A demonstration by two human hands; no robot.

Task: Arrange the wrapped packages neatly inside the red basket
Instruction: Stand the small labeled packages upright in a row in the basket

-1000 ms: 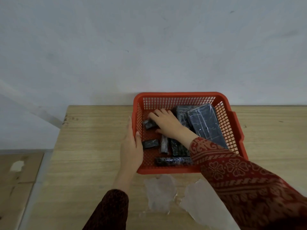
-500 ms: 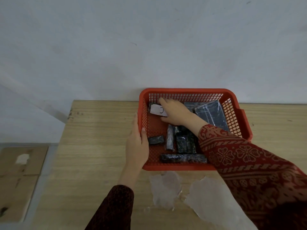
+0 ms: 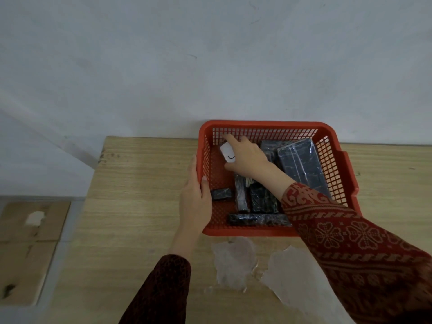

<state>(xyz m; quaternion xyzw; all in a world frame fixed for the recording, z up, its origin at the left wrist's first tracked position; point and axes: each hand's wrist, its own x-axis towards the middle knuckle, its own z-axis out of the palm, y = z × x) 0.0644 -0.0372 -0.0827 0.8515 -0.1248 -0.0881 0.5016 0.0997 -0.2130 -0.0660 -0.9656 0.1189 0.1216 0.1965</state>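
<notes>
The table point(image 3: 145, 220) carries the red basket point(image 3: 264, 123) against the wall point(image 3: 210, 54). Inside the basket, the largest package point(image 3: 301, 167) leans along the right side. A long package point(image 3: 257, 219) lies across the near edge, with two upright ones point(image 3: 259, 199) just behind it and a short one point(image 3: 221, 194) at the left wall. My right hand point(image 3: 247, 155) reaches into the far-left corner, fingers closed around a small white-labelled package point(image 3: 227, 152), which sits under my fingertips. My left hand point(image 3: 195, 199) grips the basket's left rim, thumb inside. Two torn wrap pieces point(image 3: 233, 260) lie on the table before the basket.
</notes>
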